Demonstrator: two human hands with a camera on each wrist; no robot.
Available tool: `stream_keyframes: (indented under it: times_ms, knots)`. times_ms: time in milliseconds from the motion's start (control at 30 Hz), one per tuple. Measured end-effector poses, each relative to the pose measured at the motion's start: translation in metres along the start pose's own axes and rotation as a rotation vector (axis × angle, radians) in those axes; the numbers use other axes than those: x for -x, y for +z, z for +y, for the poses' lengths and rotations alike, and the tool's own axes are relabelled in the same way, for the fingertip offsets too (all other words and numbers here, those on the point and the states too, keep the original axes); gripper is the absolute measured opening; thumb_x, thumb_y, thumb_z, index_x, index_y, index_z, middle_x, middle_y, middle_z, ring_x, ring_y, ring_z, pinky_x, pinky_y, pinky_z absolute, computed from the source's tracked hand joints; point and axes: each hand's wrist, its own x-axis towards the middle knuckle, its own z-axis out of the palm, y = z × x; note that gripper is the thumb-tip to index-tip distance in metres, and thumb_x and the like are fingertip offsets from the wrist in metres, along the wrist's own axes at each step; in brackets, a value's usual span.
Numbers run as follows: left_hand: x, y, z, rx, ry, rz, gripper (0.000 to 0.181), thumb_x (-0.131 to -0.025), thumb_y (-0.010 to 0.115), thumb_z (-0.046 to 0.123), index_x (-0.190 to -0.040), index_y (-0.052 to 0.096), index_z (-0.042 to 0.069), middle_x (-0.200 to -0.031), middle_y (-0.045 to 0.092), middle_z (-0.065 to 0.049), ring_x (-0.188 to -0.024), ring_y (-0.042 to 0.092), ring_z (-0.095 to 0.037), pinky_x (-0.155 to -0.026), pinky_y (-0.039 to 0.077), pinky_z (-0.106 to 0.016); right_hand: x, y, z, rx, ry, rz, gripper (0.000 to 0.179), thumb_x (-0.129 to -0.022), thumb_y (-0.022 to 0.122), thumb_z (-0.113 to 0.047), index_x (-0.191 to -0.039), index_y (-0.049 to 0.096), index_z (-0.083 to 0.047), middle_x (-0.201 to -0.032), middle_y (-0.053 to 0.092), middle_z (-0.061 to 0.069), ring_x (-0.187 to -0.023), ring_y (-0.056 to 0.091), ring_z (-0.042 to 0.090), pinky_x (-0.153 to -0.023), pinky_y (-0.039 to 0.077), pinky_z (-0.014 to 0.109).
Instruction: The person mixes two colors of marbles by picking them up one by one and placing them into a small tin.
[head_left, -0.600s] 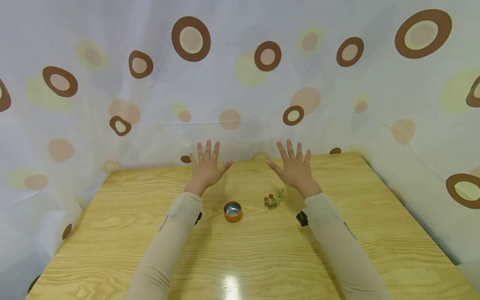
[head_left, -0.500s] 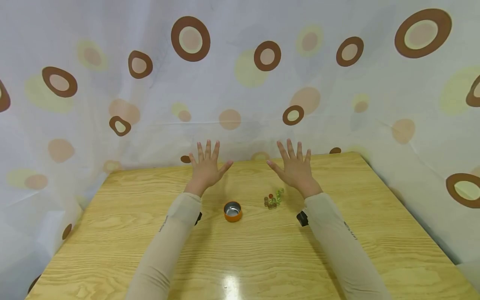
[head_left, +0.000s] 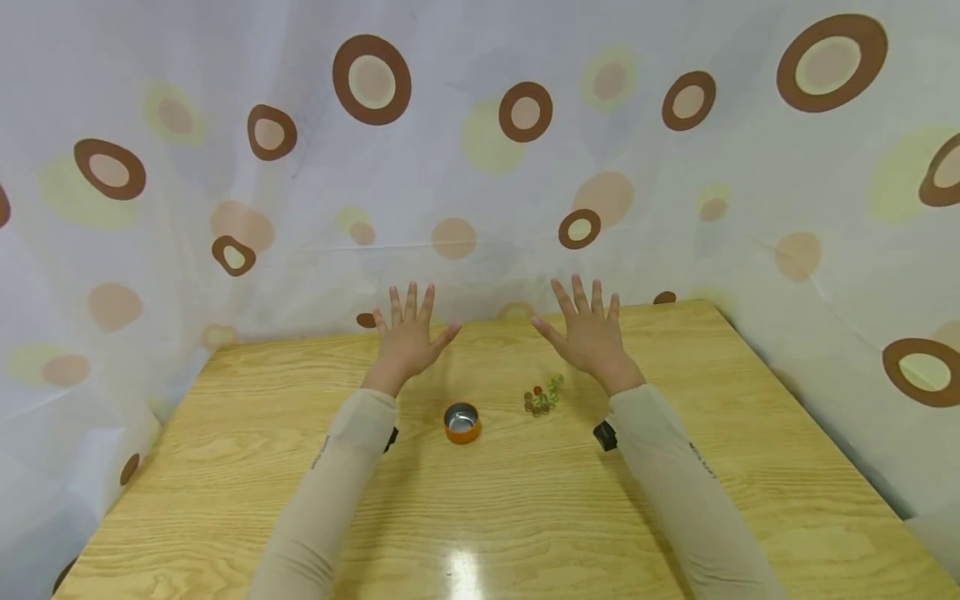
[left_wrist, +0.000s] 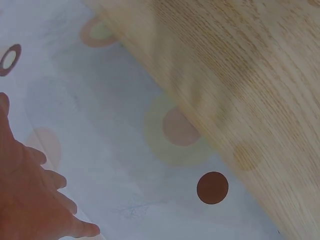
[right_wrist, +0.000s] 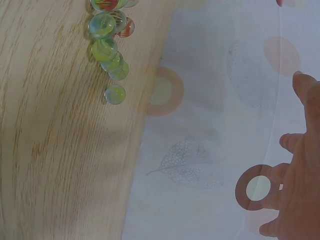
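Both hands are held out over the far part of the table with fingers spread and nothing in them. My left hand [head_left: 407, 343] is up and to the left of a small orange bowl [head_left: 462, 432] with a shiny metal inside. My right hand [head_left: 592, 340] hovers beyond and right of a cluster of glass marbles [head_left: 540, 403], mostly green and clear with a red one among them. Close up in the right wrist view, several marbles [right_wrist: 104, 50] lie in a rough line on the wood. The left wrist view catches only the left hand [left_wrist: 35, 200] at its edge.
The wooden table [head_left: 465, 492] runs back to a white patterned curtain [head_left: 420, 192], which also closes off both sides. A black wrist device [head_left: 604, 435] sits at the right cuff.
The head view has shifted slightly, so the scene sits a little further left. Both hands keep their spread pose, and the bowl and marbles stay in place on the table.
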Motion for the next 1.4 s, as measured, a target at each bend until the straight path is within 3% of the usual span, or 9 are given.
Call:
stream_keyframes:
  times_ms: [433,967,1400]
  knots:
    - [0.009,-0.003,0.004,0.003,0.021,-0.017,0.083,-0.096,0.029,0.067,-0.156,0.000,0.018,-0.161,-0.007,-0.013,-0.143,-0.016,-0.040,-0.107,-0.011,-0.066,0.007,0.000,0.001,-0.035,-0.010,0.029,0.078,-0.098,0.035,-0.061,-0.156,0.007,-0.017,-0.158,0.003,0.023,-0.142,-0.005,0.048,-0.109,-0.004,0.066]
    - [0.012,-0.009,0.004,-0.003,0.059,-0.018,0.081,-0.096,0.028,0.066,-0.156,0.002,0.019,-0.161,-0.003,-0.011,-0.143,-0.015,-0.040,-0.108,-0.009,-0.065,0.012,-0.005,-0.002,-0.037,-0.045,0.035,0.074,-0.100,0.039,-0.054,-0.156,0.011,-0.015,-0.157,0.012,0.024,-0.142,0.008,0.048,-0.111,0.003,0.064]
    - [0.021,-0.014,0.007,-0.005,0.086,-0.067,0.080,-0.096,0.029,0.066,-0.156,0.003,0.021,-0.161,-0.004,-0.008,-0.143,-0.017,-0.037,-0.110,-0.008,-0.062,0.019,-0.009,-0.003,-0.055,-0.075,0.061,0.073,-0.099,0.043,-0.052,-0.154,0.018,-0.011,-0.154,0.022,0.025,-0.140,0.016,0.048,-0.111,0.009,0.064]
